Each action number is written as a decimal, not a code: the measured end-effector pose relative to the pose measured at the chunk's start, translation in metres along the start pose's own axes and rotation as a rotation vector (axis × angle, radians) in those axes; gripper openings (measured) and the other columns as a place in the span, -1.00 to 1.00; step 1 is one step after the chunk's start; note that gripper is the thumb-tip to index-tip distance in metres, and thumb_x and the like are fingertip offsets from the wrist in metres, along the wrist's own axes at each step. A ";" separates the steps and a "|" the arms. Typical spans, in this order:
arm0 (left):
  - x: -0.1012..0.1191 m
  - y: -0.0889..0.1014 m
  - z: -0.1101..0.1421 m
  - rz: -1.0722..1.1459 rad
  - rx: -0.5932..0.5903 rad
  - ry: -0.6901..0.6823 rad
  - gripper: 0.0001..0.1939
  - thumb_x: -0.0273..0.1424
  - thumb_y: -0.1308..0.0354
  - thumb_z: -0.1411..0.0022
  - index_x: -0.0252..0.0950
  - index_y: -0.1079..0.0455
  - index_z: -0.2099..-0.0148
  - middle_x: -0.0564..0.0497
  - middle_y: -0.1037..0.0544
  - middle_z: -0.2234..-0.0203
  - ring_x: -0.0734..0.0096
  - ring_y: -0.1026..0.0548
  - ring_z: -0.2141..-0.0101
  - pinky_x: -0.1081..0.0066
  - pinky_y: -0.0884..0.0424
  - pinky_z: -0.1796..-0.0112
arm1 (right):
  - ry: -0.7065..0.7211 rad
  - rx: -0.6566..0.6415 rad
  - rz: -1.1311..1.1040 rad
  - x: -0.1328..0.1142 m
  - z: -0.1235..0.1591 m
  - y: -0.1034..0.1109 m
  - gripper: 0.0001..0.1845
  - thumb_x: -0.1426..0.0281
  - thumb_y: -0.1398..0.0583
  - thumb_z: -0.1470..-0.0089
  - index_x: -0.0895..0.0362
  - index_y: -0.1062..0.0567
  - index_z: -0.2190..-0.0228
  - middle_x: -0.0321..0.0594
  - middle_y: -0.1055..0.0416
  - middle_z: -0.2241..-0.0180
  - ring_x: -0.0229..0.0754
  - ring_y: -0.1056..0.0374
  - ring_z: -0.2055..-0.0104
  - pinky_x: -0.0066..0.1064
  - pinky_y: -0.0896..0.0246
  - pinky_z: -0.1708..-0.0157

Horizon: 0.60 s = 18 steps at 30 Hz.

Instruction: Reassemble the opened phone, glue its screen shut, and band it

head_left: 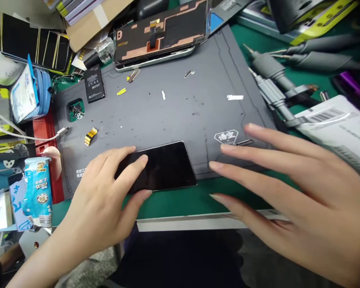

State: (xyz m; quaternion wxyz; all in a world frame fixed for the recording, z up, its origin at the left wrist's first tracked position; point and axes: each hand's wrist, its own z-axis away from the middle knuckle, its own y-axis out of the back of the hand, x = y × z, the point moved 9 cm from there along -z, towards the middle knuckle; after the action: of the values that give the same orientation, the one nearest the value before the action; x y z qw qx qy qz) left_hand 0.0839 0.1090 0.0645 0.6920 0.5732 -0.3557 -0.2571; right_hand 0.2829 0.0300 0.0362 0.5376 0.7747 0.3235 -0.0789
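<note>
A black phone lies screen up at the near edge of the grey work mat. My left hand rests on its left end, fingers spread flat over the glass and the thumb at its near edge. My right hand hovers to the right of the phone, fingers stretched out and apart, holding nothing. Its fingertips are a little clear of the phone's right end.
An opened phone back lies at the mat's far edge, a small black battery at far left. Small parts and a flex strip dot the mat. Grey tool handles lie right, blue packets left.
</note>
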 end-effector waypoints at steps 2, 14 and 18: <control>-0.002 0.000 -0.001 0.008 -0.012 0.007 -0.56 -0.32 -0.16 -0.57 -0.32 -0.32 -0.39 -0.33 -0.47 -0.29 -0.14 -0.47 -0.24 -0.14 -0.47 -0.21 | -0.008 0.001 0.007 0.000 0.003 -0.001 -0.57 0.49 -0.34 -0.34 0.12 -0.55 -0.20 0.01 -0.53 -0.22 0.26 -0.23 -0.52 0.16 -0.27 -0.47; 0.004 0.001 -0.003 -0.085 -0.041 -0.050 -0.46 -0.15 -0.21 -0.56 -0.35 -0.30 -0.39 -0.39 -0.46 -0.33 -0.23 -0.48 -0.26 -0.18 -0.49 -0.23 | 0.112 0.013 0.003 -0.019 -0.007 -0.016 -0.57 0.55 -0.30 -0.33 0.11 -0.55 -0.18 0.02 -0.49 -0.28 0.29 -0.22 -0.52 0.23 -0.36 -0.42; 0.006 -0.003 -0.002 -0.168 -0.028 -0.080 -0.36 -0.08 -0.26 -0.51 -0.42 -0.30 -0.39 -0.46 -0.46 -0.32 -0.30 -0.50 -0.21 -0.21 -0.53 -0.18 | 0.062 0.059 -0.035 -0.012 -0.007 -0.004 -0.60 0.44 -0.29 -0.40 0.14 -0.51 -0.23 0.05 -0.48 -0.27 0.21 -0.26 -0.50 0.12 -0.34 -0.43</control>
State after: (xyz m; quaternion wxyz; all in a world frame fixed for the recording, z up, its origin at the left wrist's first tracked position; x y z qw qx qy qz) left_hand 0.0889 0.1049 0.0625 0.6611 0.5805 -0.3302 -0.3419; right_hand 0.2698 0.0322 0.0417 0.5029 0.7864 0.3509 -0.0737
